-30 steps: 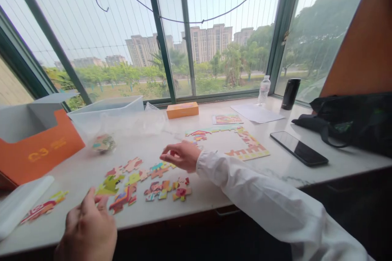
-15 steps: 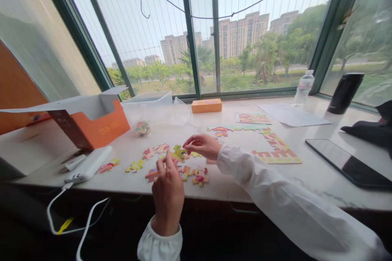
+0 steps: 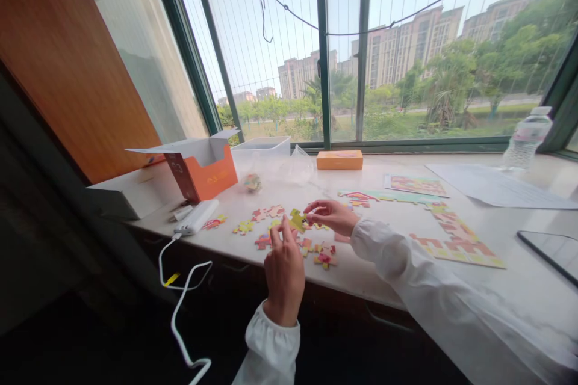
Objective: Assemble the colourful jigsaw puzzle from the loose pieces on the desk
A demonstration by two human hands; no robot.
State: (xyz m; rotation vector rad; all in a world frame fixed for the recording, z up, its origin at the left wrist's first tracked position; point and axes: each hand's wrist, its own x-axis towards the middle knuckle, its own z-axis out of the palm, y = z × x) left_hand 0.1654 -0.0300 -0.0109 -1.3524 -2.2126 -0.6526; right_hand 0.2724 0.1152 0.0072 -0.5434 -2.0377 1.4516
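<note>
A green jigsaw puzzle piece point(image 3: 297, 220) is held up between both hands, just above the tabletop. My right hand point(image 3: 332, 216) pinches its right side between thumb and fingers. My left hand point(image 3: 284, 264), coming from the near edge, has its fingertips closed at the piece's left side; its grip is partly hidden. Loose pieces lie around the hands: a pink group point(image 3: 268, 213), a yellow-green cluster point(image 3: 243, 227) and a pink-and-red cluster point(image 3: 325, 256). To the right is a partly joined puzzle border point(image 3: 469, 246), with a pale green strip point(image 3: 397, 197) along its top.
An orange box point(image 3: 214, 177), a clear plastic bin point(image 3: 264, 147) and a small orange carton point(image 3: 339, 160) stand at the back. A white power bank point(image 3: 197, 217) with a cable lies left. Rightward are a picture card point(image 3: 415, 185), paper point(image 3: 501, 186), a bottle point(image 3: 526, 139) and a phone point(image 3: 553, 252).
The camera view has turned left, so everything appears shifted right. Both hands stay close together at the green puzzle piece, with little visible movement of their own.
</note>
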